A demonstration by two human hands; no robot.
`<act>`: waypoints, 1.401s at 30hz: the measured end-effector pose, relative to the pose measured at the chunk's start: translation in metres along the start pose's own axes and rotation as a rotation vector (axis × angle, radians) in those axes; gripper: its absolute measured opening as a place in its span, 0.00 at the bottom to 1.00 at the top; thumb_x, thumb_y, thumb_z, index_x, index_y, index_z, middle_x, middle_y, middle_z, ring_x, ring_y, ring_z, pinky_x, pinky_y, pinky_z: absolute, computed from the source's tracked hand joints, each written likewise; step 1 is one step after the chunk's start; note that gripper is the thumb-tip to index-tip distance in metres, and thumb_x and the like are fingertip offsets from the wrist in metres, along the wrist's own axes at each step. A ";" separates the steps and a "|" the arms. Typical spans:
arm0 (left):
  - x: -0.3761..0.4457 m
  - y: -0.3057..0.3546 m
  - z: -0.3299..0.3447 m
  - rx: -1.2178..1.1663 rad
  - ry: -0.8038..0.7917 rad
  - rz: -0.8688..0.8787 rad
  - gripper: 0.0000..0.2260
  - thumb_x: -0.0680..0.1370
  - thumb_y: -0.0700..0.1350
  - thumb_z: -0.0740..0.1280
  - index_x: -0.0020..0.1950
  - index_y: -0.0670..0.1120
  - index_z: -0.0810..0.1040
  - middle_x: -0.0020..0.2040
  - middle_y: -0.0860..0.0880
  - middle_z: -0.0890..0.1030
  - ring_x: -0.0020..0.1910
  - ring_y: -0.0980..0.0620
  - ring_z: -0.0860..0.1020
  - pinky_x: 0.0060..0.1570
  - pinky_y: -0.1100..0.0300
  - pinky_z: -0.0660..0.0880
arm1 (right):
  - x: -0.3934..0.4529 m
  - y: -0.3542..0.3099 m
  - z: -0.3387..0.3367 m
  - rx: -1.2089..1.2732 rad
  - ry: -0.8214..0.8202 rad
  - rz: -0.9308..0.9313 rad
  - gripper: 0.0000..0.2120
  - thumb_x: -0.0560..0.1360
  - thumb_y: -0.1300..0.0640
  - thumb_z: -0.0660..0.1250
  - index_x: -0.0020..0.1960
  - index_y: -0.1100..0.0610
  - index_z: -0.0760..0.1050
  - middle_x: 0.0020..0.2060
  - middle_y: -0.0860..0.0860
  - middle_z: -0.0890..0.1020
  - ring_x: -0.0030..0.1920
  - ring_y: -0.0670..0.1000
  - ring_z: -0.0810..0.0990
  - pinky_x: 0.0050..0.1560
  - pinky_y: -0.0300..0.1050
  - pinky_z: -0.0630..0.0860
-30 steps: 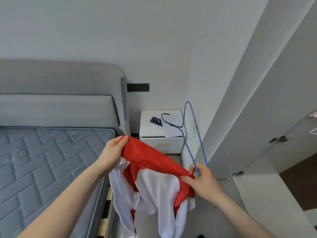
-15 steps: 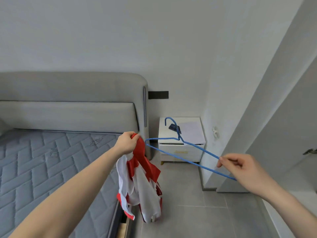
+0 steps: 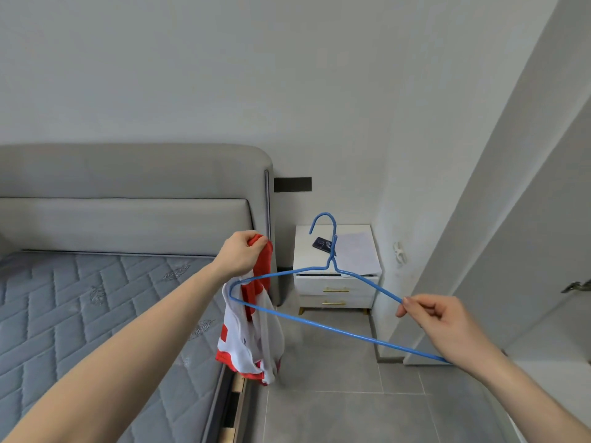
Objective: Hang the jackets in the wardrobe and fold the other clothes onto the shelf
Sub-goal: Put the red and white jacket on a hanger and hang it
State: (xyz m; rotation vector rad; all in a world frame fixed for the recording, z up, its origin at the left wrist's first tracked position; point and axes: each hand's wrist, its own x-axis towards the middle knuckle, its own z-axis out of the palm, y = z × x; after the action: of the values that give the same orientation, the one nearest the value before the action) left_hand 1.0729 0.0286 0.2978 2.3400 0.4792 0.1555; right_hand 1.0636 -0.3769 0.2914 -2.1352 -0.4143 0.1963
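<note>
My left hand (image 3: pixel 240 256) grips the top of a red and white jacket (image 3: pixel 252 330), which hangs limp beside the bed's edge. My right hand (image 3: pixel 441 324) pinches the right end of a blue wire hanger (image 3: pixel 319 326), held out level in front of me with its hook pointing up. The hanger's left tip crosses in front of the jacket's upper part, just under my left hand. Whether the tip is inside the jacket, I cannot tell.
A grey bed with a bare quilted mattress (image 3: pixel 80 314) fills the left. A white nightstand (image 3: pixel 335 282) with a dark phone and a sheet of paper stands against the back wall. White panels and a door (image 3: pixel 527 235) rise on the right. Grey floor tiles (image 3: pixel 335 394) lie below.
My right hand let go of the jacket and swung the hanger down to level. The jacket now hangs from my left hand alone, and the hanger's left tip has come up against it.
</note>
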 end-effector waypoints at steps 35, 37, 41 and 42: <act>0.004 0.063 -0.055 0.096 0.244 0.171 0.19 0.82 0.55 0.64 0.33 0.48 0.73 0.26 0.53 0.72 0.31 0.50 0.73 0.34 0.55 0.69 | -0.002 -0.013 -0.051 -0.102 0.346 -0.096 0.11 0.79 0.49 0.70 0.41 0.36 0.84 0.34 0.57 0.84 0.36 0.63 0.80 0.34 0.47 0.68; 0.003 0.069 -0.063 0.077 0.253 0.182 0.20 0.82 0.54 0.64 0.34 0.43 0.71 0.27 0.52 0.70 0.30 0.50 0.70 0.34 0.54 0.68 | -0.002 -0.015 -0.051 -0.075 0.337 -0.107 0.11 0.79 0.50 0.70 0.41 0.35 0.84 0.30 0.54 0.82 0.29 0.58 0.73 0.31 0.45 0.66; -0.011 0.093 -0.060 0.010 0.223 0.266 0.22 0.83 0.52 0.65 0.29 0.52 0.69 0.24 0.55 0.66 0.26 0.55 0.65 0.28 0.64 0.63 | -0.004 -0.026 -0.021 -0.025 0.226 -0.133 0.15 0.78 0.58 0.73 0.36 0.42 0.84 0.24 0.46 0.75 0.26 0.44 0.65 0.29 0.38 0.62; -0.014 0.100 -0.058 -0.004 0.212 0.289 0.22 0.83 0.52 0.65 0.29 0.53 0.71 0.25 0.55 0.67 0.27 0.56 0.65 0.28 0.65 0.62 | -0.003 -0.029 -0.013 -0.009 0.192 -0.125 0.15 0.79 0.58 0.72 0.37 0.42 0.84 0.25 0.48 0.76 0.27 0.44 0.65 0.31 0.39 0.63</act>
State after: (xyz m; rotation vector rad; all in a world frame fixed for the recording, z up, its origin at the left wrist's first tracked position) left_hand 1.0751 -0.0059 0.4090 2.3897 0.2376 0.5445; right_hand 1.0580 -0.3730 0.3221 -2.1056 -0.4341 -0.0816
